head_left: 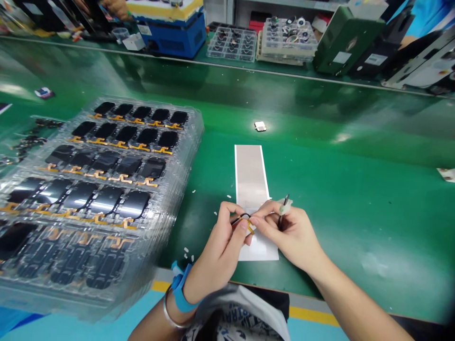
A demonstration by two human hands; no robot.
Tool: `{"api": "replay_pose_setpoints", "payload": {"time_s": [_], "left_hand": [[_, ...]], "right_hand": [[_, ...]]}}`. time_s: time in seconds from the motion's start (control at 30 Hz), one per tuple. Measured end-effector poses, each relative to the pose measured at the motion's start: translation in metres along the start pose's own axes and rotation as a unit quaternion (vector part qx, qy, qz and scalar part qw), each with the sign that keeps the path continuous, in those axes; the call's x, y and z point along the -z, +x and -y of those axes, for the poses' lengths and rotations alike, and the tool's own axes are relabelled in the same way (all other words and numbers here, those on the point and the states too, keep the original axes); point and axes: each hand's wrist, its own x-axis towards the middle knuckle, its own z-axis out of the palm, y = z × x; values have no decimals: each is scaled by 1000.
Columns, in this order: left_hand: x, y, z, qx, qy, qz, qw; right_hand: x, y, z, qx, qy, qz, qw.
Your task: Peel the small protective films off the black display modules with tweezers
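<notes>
My left hand (227, 237) is closed on a small display screen (244, 219) with a dark curved edge and an orange flex cable, its face partly hidden by the fingers. At the screen's right edge, the thumb and forefinger of my right hand (284, 227) are pinched together; whatever is between their tips is too small to make out. A thin dark tool (286, 202) with a pale wrap is also held in my right hand, pointing up between the fingers. Beneath both hands lies a long adhesive sheet (250, 166) with white borders.
Stacked clear trays (185, 175) of black screens with orange cables stand at left. A small white-faced piece (260, 126) lies beyond the sheet. White scraps (186, 249) dot the green bench. The back shelf carries a blue box (177, 35), compartment trays (232, 43) and a green case (346, 40).
</notes>
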Motion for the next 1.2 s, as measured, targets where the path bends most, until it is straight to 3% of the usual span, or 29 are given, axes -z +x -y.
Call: {"api": "replay_pose_setpoints", "payload": {"time_s": [0.57, 0.7, 0.77, 0.83, 0.9, 1.03, 1.1, 1.2], "left_hand": [[1, 1, 3, -23, -16, 10, 1000], [4, 2, 0, -23, 19, 23, 999], [4, 1, -2, -44, 99, 29, 994], [1, 0, -6, -84, 228, 39, 969], [-3, -1, -10, -132, 352, 62, 925], [-13, -1, -16, -196, 482, 104, 847], [-16, 2, -16, -198, 511, 98, 831], [-17, 8, -14, -182, 522, 82, 829]], "right_hand": [[-3, -3, -3, -9, -9, -5, 1000], [10, 0, -4, 27, -1, -9, 1000], [22, 1, -3, 73, -5, -44, 996], [33, 0, -4, 110, -39, -92, 989], [41, -3, -8, 121, -80, -131, 981], [45, -6, -25, 72, -59, -154, 984], [43, -5, -34, 61, -26, -169, 983], [40, -3, -41, 74, -7, -170, 983]]}}
